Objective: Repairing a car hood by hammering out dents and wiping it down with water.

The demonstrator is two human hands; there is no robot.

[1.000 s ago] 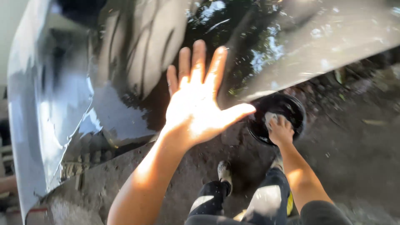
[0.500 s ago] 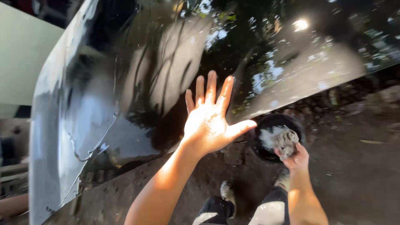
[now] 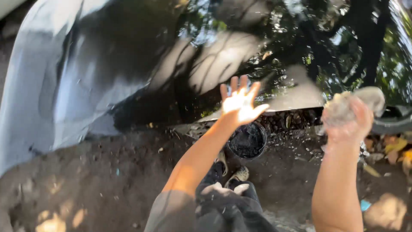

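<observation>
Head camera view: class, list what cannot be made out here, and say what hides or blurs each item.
- Wet cloth in the right hand: motion blur smears its shape and the grip.
- Black bucket: the left forearm covers its near rim; its contents are too dark to tell.
- Glossy car body: cut off by the frame edges, reflections mask its surface.
- Left hand: sun glare washes out the palm.
</observation>
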